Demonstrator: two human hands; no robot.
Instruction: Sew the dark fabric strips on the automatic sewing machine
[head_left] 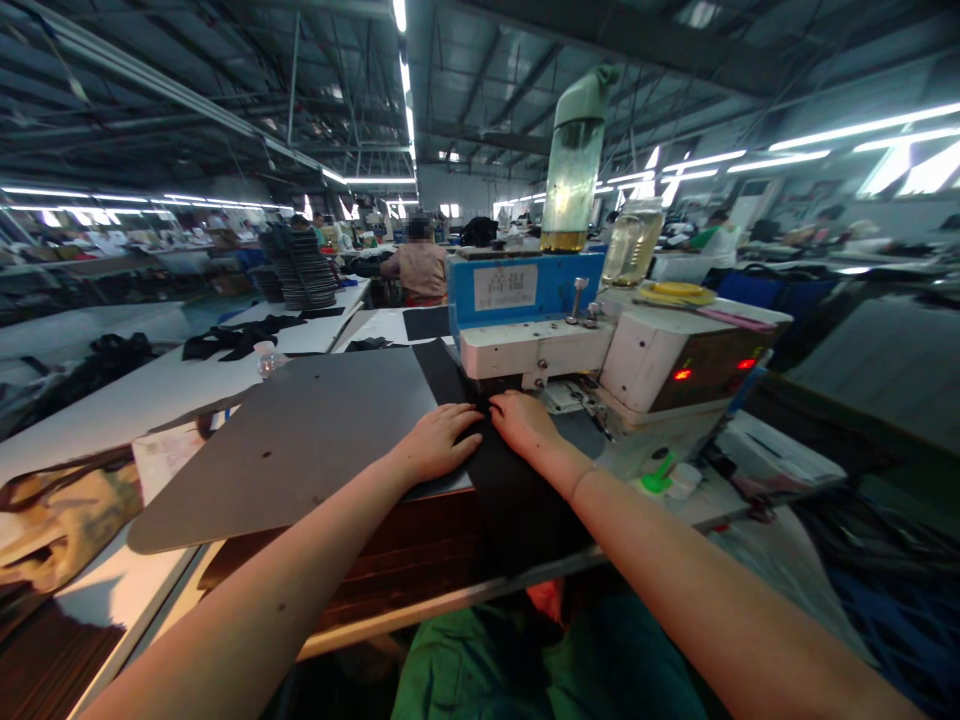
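Note:
A blue and white machine (536,345) stands on the table in front of me. Black material (517,500) runs from under its head down over the table's front edge. My left hand (442,440) lies on the left side of this material, beside a large grey panel (300,430), fingers stretched towards the machine head. My right hand (521,420) rests on the black material's right side, its fingers together and bent down at the head; whether they pinch the material is hard to see. The fingertips of both hands are close together.
A green applicator (658,474) and a small white cup (682,481) sit at the right. Patterned cloth (67,515) lies at the far left, a clear bottle (266,358) behind the panel. A person (416,265) sits further back, near a dark stack (300,265).

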